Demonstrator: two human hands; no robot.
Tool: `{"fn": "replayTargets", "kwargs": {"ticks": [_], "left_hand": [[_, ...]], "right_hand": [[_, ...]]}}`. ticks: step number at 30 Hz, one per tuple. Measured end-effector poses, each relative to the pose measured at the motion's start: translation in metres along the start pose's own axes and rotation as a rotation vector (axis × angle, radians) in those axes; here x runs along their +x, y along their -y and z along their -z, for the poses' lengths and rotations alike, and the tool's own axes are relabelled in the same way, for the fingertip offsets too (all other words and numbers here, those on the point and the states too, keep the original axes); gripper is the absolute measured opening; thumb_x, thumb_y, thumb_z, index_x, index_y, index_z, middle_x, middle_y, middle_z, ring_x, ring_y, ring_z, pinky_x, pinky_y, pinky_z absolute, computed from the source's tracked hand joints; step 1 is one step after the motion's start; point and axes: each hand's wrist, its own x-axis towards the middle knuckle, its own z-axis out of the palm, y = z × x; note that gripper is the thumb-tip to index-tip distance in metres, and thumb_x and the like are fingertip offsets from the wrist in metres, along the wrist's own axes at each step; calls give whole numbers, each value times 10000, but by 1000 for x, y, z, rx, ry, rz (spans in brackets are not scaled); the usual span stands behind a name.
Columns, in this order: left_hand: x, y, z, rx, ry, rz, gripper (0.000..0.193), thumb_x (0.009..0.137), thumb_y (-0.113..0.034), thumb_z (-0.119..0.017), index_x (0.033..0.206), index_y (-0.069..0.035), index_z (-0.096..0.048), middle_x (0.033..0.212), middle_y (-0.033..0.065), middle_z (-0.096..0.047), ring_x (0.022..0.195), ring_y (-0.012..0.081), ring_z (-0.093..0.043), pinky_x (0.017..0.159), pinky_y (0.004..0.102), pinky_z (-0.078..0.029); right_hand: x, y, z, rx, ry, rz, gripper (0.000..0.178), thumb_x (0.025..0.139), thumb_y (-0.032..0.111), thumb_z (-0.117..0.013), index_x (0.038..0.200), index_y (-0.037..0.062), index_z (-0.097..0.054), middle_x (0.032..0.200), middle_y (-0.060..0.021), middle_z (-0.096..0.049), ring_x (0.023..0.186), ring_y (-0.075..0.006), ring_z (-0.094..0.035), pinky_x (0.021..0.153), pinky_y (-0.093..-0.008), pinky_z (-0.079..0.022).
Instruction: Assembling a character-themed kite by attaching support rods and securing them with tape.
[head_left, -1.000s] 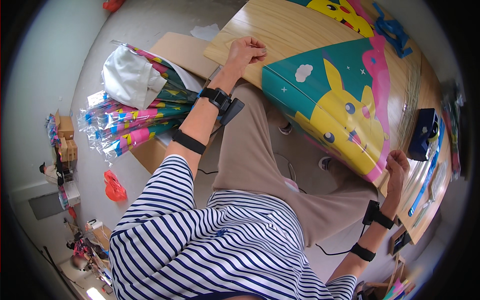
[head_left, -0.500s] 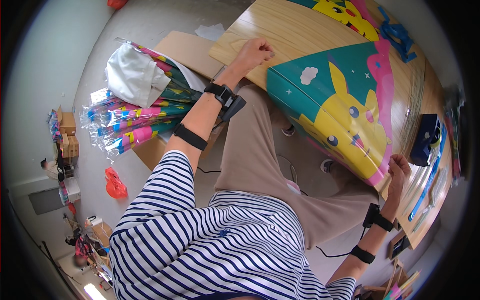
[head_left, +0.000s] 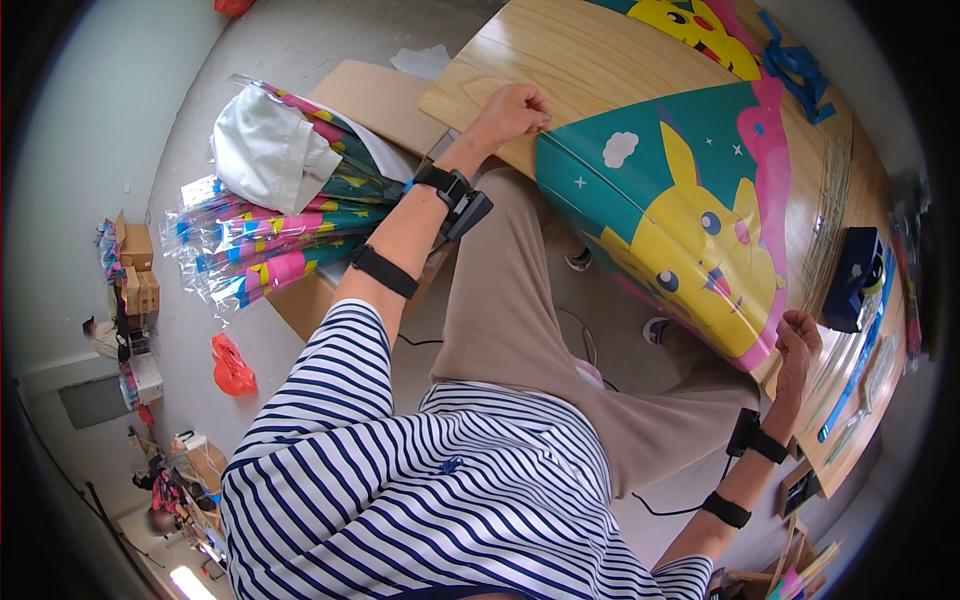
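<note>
Bagged printed sheets (head_left: 275, 268) lay fanned out at the left of the frame, a white cloth (head_left: 265, 155) heaped on top and cardboard (head_left: 372, 105) showing beside and beneath them; the left forearm crossed in front of their inner end. A red plastic bag (head_left: 232, 368) sat on the floor below. At the upper right, the table (head_left: 520, 60) carried a second printed sheet (head_left: 700, 30) and a tangle of blue strips (head_left: 797, 72). Thin rods (head_left: 828, 215) ran down its right side, toward a dark blue tape dispenser (head_left: 852, 285) just beyond the right hand (head_left: 796, 340).

Compared with a second earlier, the left hand (head_left: 522, 110) had come closer to the sheet's narrow corner, while the right hand stayed by the lower right one. The whole table sat slightly farther right in the view (the camera seemed to have shifted a little).

The green, yellow and pink sheet (head_left: 690, 225) was on the table, right of centre, its lower edge overhanging. Its narrow green corner pointed left, toward the left hand, and its long axis slanted from there to the lower right, with the wavy pink border at the right. The fingers of both hands were drawn together; whether they pinched anything could not be told.
</note>
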Motion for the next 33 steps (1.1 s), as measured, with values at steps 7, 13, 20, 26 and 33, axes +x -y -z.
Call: {"fn": "replayTargets", "kwargs": {"ticks": [7, 13, 20, 26, 33], "left_hand": [[-6, -1, -1, 4, -8, 7, 40, 860, 1, -639, 888, -1, -610, 843, 55, -650, 773, 103, -636, 688, 217, -517], [-7, 1, -3, 16, -4, -5, 45, 847, -19, -648, 879, 0, -622, 799, 43, -646, 740, 101, -625, 654, 217, -499], [-9, 2, 17, 69, -65, -110, 79, 814, -78, -676, 856, -15, -653, 737, 17, -626, 666, 81, -553, 607, 227, -447], [-12, 0, 19, -9, -57, -56, 67, 823, -89, -677, 859, -45, -642, 767, 27, -661, 690, 86, -584, 618, 224, -454], [-7, -1, 7, -10, -60, 2, 69, 834, -83, -662, 884, -47, -630, 817, 68, -704, 694, 95, -601, 623, 233, -465]], "right_hand": [[1, -4, 1, -3, 15, 12, 132, 800, 9, -655, 929, 21, -633, 726, 36, -556, 605, -38, -435, 555, -177, -335], [1, -9, 7, -49, 23, -17, 149, 819, 34, -636, 968, 38, -625, 814, 25, -580, 665, -49, -470, 594, -177, -371], [-1, 6, -6, -78, 31, -7, 139, 828, 56, -648, 963, 25, -649, 808, 11, -588, 706, -63, -504, 621, -202, -395], [0, 12, -12, -91, 34, -2, 124, 824, 47, -645, 947, 30, -647, 805, 17, -588, 696, -63, -498, 614, -201, -387], [2, 4, -5, -128, 27, -1, 147, 802, 52, -645, 946, 21, -638, 758, 22, -560, 652, -60, -466, 593, -202, -378]]}}
